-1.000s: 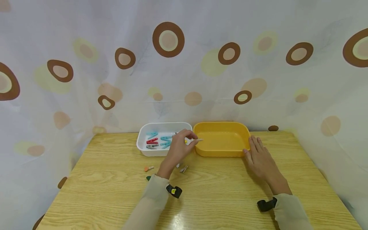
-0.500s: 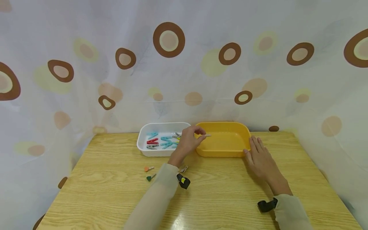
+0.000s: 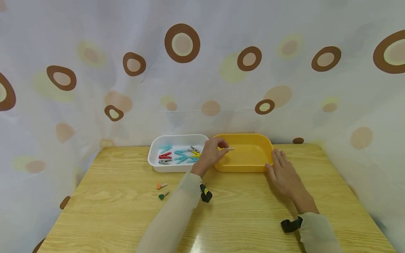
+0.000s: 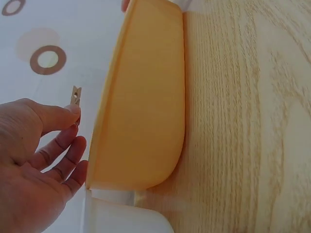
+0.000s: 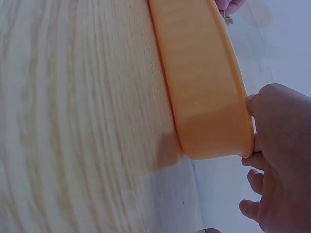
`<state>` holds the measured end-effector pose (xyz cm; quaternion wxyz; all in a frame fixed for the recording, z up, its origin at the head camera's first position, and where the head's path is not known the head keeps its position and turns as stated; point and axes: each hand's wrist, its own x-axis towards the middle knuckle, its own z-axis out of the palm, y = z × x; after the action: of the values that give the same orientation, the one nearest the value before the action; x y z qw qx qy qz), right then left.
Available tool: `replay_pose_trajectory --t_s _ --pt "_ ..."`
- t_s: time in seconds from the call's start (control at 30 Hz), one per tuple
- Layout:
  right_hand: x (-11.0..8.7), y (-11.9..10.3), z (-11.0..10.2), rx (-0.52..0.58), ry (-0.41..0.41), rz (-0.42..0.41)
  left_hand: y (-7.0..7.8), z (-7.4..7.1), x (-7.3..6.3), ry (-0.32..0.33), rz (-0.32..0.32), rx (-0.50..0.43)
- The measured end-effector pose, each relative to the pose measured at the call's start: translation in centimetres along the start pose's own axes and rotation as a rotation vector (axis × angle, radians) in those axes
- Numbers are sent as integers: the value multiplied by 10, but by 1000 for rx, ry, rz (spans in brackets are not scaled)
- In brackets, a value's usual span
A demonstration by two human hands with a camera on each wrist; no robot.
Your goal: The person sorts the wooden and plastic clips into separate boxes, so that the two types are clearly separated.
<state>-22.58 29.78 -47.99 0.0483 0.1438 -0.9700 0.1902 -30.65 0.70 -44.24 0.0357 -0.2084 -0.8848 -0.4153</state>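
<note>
Over the left end of the yellow tray (image 3: 243,168), my left hand (image 3: 212,153) pinches a small wooden clothespin (image 4: 76,97) between thumb and fingertips. The clothespin sticks out past the fingertips, above the rim and apart from the tray. My right hand (image 3: 286,175) holds the tray's near right corner. Its thumb lies at the front rim and its fingers (image 3: 278,158) along the right side; in the right wrist view the other fingers hang loosely curled beside the corner.
A white tray (image 3: 155,164) adjoins the yellow one on the left, with several clothespins in aqua, red (image 3: 165,156), grey and yellow. An orange-topped clothespin (image 3: 161,186) and a green-topped one (image 3: 163,195) lie on the wooden table (image 3: 120,214). A patterned curtain hangs behind.
My left hand has moved right, from the white tray's edge to over the yellow tray, carrying the clothespin. Its sleeve now covers a clothespin on the table. The right hand has stayed at the corner.
</note>
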Motion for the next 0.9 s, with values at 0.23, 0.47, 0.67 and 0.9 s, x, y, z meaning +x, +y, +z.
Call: replay_pose_trajectory --t_s 0.23,0.47,0.67,0.9 --pt "0 -2 0 0 1 -1 -6 5 3 -1 -26 -8" --pt "0 -3 0 3 -1 10 -5 10 3 8 -54 30" --pt "0 -3 1 10 0 9 -4 12 3 16 -75 66" --pt "-1 -5 -2 4 3 13 -2 11 2 9 -80 58"
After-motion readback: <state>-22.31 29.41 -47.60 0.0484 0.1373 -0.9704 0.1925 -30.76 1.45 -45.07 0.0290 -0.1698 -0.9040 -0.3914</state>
